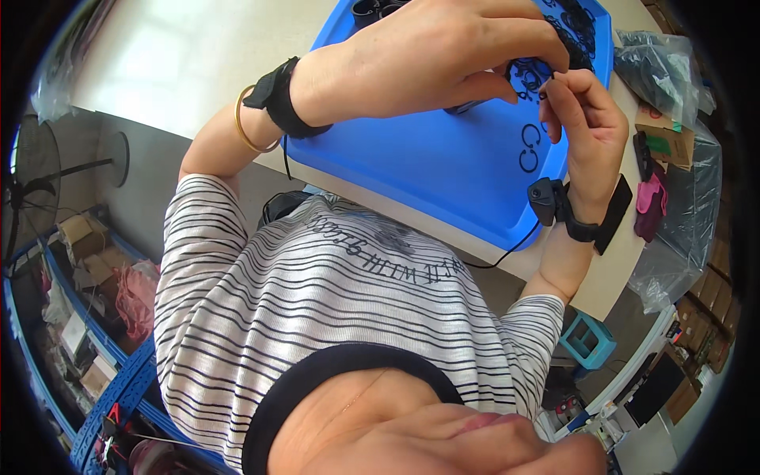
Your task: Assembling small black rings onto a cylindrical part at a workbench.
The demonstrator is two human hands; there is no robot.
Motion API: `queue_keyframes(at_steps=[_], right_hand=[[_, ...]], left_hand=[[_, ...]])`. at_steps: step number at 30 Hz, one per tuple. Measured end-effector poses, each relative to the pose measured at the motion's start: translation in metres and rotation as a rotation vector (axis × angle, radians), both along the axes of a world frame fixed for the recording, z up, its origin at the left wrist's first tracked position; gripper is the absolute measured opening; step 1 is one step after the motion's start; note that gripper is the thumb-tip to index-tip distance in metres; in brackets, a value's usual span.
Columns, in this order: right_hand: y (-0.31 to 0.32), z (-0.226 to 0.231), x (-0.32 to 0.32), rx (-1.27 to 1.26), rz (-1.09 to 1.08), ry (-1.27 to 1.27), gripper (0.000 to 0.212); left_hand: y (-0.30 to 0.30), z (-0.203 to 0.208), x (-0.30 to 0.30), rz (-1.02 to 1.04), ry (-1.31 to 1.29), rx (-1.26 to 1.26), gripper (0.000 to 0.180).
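Observation:
My left hand (443, 59) reaches over the blue tray (380, 162), its fingers curled, its index fingertip meeting the fingertips of my right hand (590, 119). Whatever my left fingers grip is mostly hidden. The right thumb and index finger pinch a small black piece (552, 77), too small to make out fully. Below the hands, a black C-shaped ring (530, 134) lies on the tray, with another C-shaped ring (528, 161) beside it. A pile of thin black rings (578, 32) fills the far right corner. A dark object partly shows under my left hand.
Wider black bands (368, 12) sit at the tray's far left. The tray rests on a pale table (170, 67). Clear plastic bags (661, 71) and a pink item (651, 202) are at the right. A fan (36, 178) and blue shelving (111, 332) stand left.

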State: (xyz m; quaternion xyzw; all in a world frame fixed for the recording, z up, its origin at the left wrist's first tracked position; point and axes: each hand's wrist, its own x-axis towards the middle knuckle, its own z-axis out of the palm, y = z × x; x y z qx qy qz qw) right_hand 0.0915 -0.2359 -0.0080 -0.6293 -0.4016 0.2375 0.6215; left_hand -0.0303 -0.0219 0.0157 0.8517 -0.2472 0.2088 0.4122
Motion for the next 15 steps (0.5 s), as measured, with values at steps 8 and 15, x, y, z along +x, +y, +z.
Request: queue_keyframes(at_steps=[8, 15], right_hand=[[0.003, -0.009, -0.001, -0.007, 0.019, 0.056, 0.016], [0.003, -0.018, 0.001, 0.011, 0.061, 0.106, 0.017]], left_hand=[[0.005, -0.008, 0.002, 0.047, -0.153, 0.131, 0.052], [0.005, -0.012, 0.004, 0.029, -0.151, 0.175, 0.054]])
